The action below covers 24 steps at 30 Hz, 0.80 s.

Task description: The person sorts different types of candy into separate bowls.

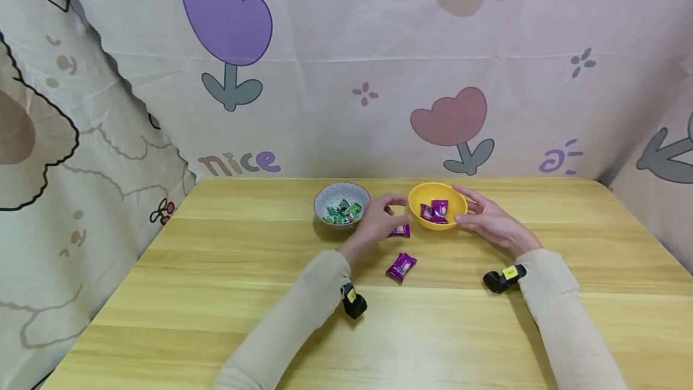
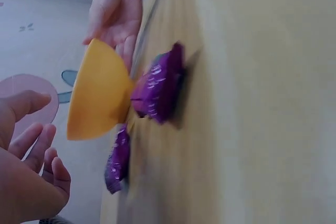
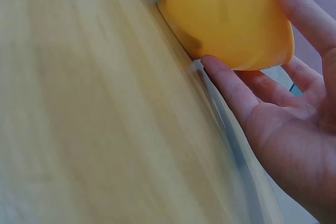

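Note:
A yellow bowl with purple-wrapped candies in it is between my hands. My right hand holds its right side, thumb at the near side and fingers toward the far rim; the right wrist view shows the fingers spread against the bowl. On the other side, my left hand has nothing in it, its loosely bent fingers beside the bowl's left rim. A purple candy lies partly hidden behind the left hand. Another purple candy lies nearer on the table.
Just left of my left hand stands a grey-blue patterned bowl holding several green-wrapped candies. Everything stands on a wooden table. A printed cloth hangs behind its back edge. Black cameras are strapped on both wrists.

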### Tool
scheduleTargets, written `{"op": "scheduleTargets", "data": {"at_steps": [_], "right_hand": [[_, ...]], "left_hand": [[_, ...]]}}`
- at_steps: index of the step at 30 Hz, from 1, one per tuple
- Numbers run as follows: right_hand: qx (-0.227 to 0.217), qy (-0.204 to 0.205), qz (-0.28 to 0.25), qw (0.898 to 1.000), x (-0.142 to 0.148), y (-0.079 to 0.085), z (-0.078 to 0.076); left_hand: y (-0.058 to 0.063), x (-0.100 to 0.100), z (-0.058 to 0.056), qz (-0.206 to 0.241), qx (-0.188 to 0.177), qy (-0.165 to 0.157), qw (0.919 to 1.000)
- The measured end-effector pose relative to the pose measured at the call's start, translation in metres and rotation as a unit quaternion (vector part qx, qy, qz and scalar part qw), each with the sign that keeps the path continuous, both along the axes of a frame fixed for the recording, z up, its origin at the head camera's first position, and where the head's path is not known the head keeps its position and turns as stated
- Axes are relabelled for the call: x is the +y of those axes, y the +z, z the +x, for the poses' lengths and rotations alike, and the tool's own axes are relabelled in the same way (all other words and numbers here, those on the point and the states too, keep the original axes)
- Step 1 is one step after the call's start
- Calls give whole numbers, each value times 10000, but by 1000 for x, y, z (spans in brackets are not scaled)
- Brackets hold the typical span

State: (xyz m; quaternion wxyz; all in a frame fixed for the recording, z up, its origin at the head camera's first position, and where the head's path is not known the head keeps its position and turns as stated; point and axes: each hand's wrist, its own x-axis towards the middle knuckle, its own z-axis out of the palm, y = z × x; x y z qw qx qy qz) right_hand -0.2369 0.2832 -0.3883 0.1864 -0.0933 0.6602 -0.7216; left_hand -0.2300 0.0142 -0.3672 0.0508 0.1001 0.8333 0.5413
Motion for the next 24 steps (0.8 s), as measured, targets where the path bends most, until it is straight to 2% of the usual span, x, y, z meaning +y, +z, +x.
{"op": "scheduleTargets", "data": {"at_steps": [3, 8, 11, 15, 18, 24], "right_hand": [[-31, -30, -14, 10000, 1, -1, 0], [-41, -2, -52, 10000, 1, -1, 0], [-29, 3, -97, 9999, 1, -1, 0], [-21, -7, -87, 10000, 1, -2, 0], [-32, -1, -49, 10000, 0, -2, 0], [-7, -7, -50, 10000, 0, -1, 0]], "left_hand": [[-8, -2, 4, -53, -83, -151, 9998], [-18, -7, 8, -85, -150, -147, 9997], [-21, -8, 6, -143, -300, -161, 9993], [-27, -10, 4, 4, -437, -136, 9990], [-32, -12, 4, 57, -364, 11, 9993], [-36, -12, 3, -195, -49, 118, 9997]]}}
